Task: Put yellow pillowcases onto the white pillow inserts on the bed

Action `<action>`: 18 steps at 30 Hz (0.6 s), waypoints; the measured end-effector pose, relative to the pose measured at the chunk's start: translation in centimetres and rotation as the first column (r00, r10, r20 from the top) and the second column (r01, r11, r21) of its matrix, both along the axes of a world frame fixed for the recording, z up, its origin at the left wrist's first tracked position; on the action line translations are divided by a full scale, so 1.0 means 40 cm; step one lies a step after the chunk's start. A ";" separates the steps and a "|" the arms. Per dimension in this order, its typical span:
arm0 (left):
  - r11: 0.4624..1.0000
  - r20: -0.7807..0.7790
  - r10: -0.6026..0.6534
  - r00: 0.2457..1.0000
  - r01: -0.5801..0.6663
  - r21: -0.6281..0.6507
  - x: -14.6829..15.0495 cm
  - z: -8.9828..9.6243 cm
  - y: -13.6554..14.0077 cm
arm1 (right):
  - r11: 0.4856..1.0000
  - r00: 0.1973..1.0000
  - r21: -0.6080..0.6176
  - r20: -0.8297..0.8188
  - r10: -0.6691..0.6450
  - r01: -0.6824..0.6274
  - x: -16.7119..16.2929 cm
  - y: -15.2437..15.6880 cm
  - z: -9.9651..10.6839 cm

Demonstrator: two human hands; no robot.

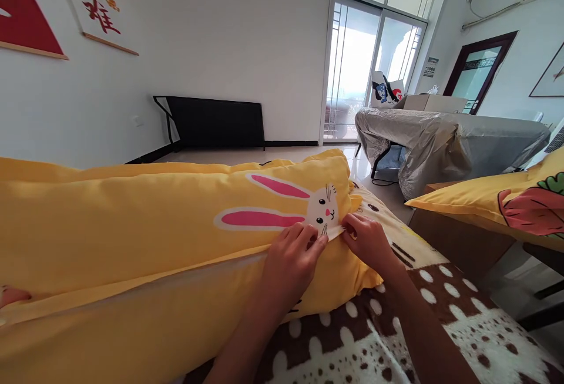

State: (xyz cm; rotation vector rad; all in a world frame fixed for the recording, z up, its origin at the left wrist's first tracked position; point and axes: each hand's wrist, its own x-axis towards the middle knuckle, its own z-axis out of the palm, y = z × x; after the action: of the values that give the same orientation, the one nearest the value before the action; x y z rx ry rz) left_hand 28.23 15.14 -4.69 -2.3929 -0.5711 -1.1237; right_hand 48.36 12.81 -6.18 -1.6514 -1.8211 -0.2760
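Observation:
A long, plump yellow pillow (pixel 132 219) with a printed white rabbit lies across the patterned brown and cream blanket (pixel 352 349). Along its near side runs a folded seam edge, with a pale strip showing beneath it; whether a zipper sits there I cannot tell. My left hand (pixel 293 258) pinches this edge just below the rabbit's face. Close by, at the right end of the seam, my right hand (pixel 368 240) has thumb and fingers pressed together on the same edge. Both hands' fingertips partly hide the fabric between them.
Another yellow pillow (pixel 529 202) with a carrot print rests at the right, above a brown box (pixel 462 225). Behind stands a plastic-covered table (pixel 440 131) bearing cartons (pixel 434 103). A black folded panel (pixel 215 123) leans against the far wall, left of glass sliding doors (pixel 352 67).

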 end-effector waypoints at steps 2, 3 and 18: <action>0.999 -0.025 0.053 0.998 -0.053 0.003 -0.005 0.001 0.007 | 0.999 0.999 0.025 0.019 -0.039 0.038 0.004 -0.004 0.004; 0.996 -0.037 0.085 0.996 -0.086 -0.007 -0.011 0.005 0.011 | 0.998 0.998 0.034 0.022 -0.054 0.054 0.005 -0.006 0.007; 0.645 -0.190 0.508 0.840 -0.517 -0.563 -0.283 0.124 0.039 | 0.985 0.988 -0.125 0.108 -0.109 0.123 -0.012 0.001 0.004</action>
State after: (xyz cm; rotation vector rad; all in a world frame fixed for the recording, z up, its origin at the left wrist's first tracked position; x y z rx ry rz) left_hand 16.91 16.69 0.28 -2.4342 -1.7015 -0.7206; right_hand 47.87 12.87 -6.01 -1.8695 -1.8544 -0.3007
